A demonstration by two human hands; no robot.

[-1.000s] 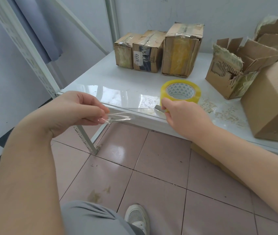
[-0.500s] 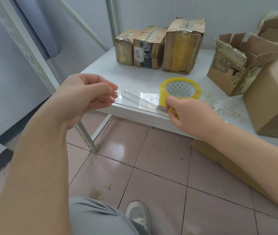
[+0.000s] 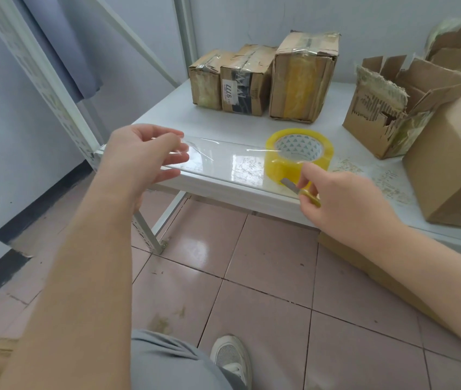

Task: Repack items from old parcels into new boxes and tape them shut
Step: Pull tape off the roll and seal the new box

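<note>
Stretching a clear tape strip (image 3: 223,149) taut, the left hand (image 3: 139,159) pinches its free end in curled fingers (image 3: 180,150), likely so a blade can part it cleanly. The strip's long axis runs level from those fingers rightward to the yellow tape roll (image 3: 299,156), which lies flat on the white surface (image 3: 209,119), core hole up, just beyond the right hand's fingers. The right hand (image 3: 342,204) grips a small cutter (image 3: 291,184), blade pointing up-left at the roll's near wall, seemingly ready to slice.

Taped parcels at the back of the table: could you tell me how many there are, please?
3, side by side: a left parcel, a labelled middle parcel, a taller right parcel. None appears hidden.
</note>
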